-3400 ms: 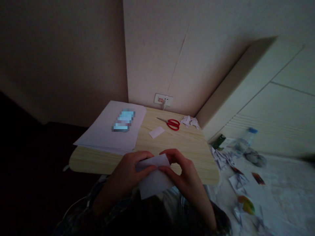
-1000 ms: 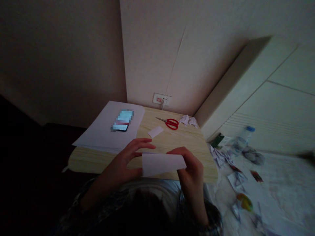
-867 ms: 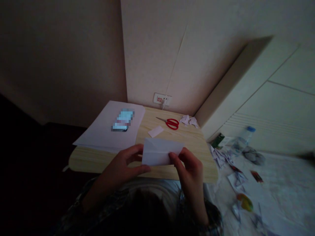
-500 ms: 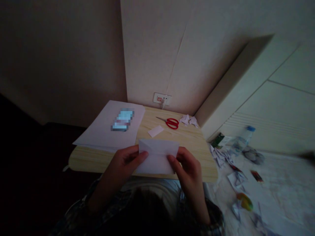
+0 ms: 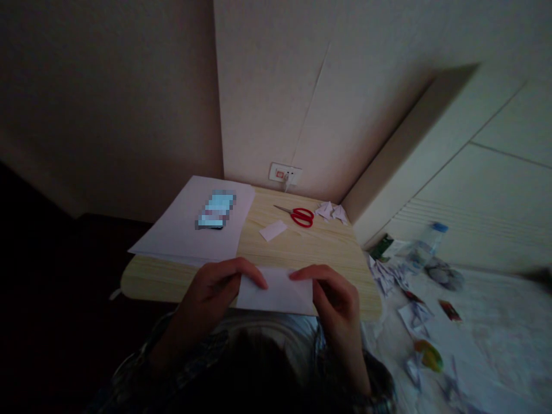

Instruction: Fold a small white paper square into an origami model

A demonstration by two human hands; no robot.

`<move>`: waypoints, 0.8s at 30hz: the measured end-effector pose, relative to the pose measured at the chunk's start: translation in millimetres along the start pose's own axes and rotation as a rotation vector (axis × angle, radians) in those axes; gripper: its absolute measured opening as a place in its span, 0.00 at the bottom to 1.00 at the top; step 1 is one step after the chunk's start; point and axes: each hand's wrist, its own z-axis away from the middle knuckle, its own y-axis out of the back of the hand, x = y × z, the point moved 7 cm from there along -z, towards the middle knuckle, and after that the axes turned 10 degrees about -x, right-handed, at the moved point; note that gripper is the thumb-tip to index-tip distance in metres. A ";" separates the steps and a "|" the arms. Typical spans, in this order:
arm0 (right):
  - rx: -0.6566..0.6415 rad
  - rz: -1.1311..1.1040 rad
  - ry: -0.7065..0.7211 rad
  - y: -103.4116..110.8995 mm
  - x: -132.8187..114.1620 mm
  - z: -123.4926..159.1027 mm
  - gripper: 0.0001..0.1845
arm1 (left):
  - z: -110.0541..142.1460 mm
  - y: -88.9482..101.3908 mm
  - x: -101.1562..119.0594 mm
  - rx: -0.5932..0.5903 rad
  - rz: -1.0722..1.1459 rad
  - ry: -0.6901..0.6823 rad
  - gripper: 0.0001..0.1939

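A small white sheet of paper point(image 5: 276, 294) is stretched between my two hands at the front edge of the table. My left hand point(image 5: 224, 286) grips its left side, with the index finger lying over the top face and the thumb partly hidden. On the opposite side, my right hand point(image 5: 334, 292) pinches the paper, its index finger bent over the upper edge. Beyond the paper lies a small white paper rectangle point(image 5: 273, 230). Behind that rest scissors point(image 5: 302, 217) with red handles, blades pointing left.
Large white sheets point(image 5: 176, 230) cover the table's left side, with a blurred-out phone point(image 5: 217, 210) on top. Two folded paper shapes point(image 5: 331, 211) sit at the back right corner. A wall socket point(image 5: 285, 174) holds a plug. Right of the table are a bottle point(image 5: 426, 247) and scattered papers.
Both index fingers have come over onto the paper's upper side, where the thumbs were before. The paper now sits slightly lower and looks shorter from top to bottom.
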 end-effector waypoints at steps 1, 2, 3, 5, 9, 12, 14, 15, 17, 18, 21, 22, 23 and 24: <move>-0.003 0.013 0.002 0.0 -0.5 -0.2 0.14 | -0.4 0.8 -0.2 0.001 0.009 -0.009 0.15; -0.006 0.025 0.004 0.0 -0.9 -0.3 0.14 | -1.0 1.2 -0.2 -0.005 0.025 -0.019 0.15; -0.006 0.034 0.008 0.1 -1.5 -0.2 0.15 | -1.7 1.0 0.1 -0.019 0.047 -0.031 0.16; -0.013 0.043 0.029 -0.1 -3.7 0.1 0.16 | -3.0 -0.3 1.6 -0.043 0.068 -0.048 0.17; 0.007 0.035 0.043 0.5 -4.9 0.9 0.15 | -3.4 -3.4 4.1 -0.001 -0.017 -0.019 0.10; 0.023 -0.023 -0.023 -0.7 3.4 0.1 0.09 | -3.1 -7.6 4.6 0.029 0.012 -0.009 0.08; 0.000 0.011 -0.030 -3.8 6.0 -1.6 0.09 | -3.3 -9.2 4.6 0.036 0.028 -0.023 0.11; -0.015 0.057 -0.034 -5.5 6.6 -2.5 0.06 | -3.6 -9.5 4.6 0.035 0.017 -0.035 0.11; -0.029 0.122 -0.011 -7.6 5.1 -4.0 0.02 | -4.7 -9.5 5.2 0.026 -0.040 -0.073 0.07; -0.030 0.146 0.006 -8.2 3.5 -4.6 0.04 | -5.2 -9.2 5.7 0.024 -0.079 -0.097 0.06; -0.031 0.195 0.055 -10.4 -1.5 -5.7 0.06 | -6.5 -7.7 7.7 0.043 -0.162 -0.180 0.04; -0.038 0.206 0.075 -11.8 -3.2 -6.0 0.05 | -6.4 -6.9 9.5 0.060 -0.177 -0.224 0.03; -0.045 0.215 0.097 -13.3 -5.0 -6.2 0.05 | -6.1 -6.4 11.9 0.076 -0.188 -0.275 0.03; -0.051 0.223 0.115 -14.7 -6.4 -6.3 0.04 | -5.4 -6.3 14.8 0.088 -0.199 -0.332 0.03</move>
